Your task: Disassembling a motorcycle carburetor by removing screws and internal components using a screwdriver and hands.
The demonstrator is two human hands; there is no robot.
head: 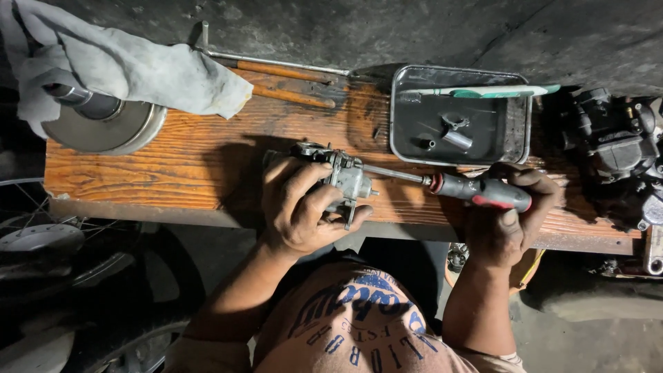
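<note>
left grip (300, 207) clamps the metal part (347, 178) over the desk (173, 166) edge | right grip (507, 207) wraps the screwdriver (476, 191), tip in the part | keep shaft straight, press in | tray (400, 117) just beyond

Left hand (298, 207) is wrapped around a small grey carburetor body (345, 176) over the wooden bench (179, 166) — right hand (507, 214) holds a red-and-black screwdriver (476, 191), tip in the part. Metal tray (407, 145) behind holds 1 toothbrush (494, 92) and small bits.
</note>
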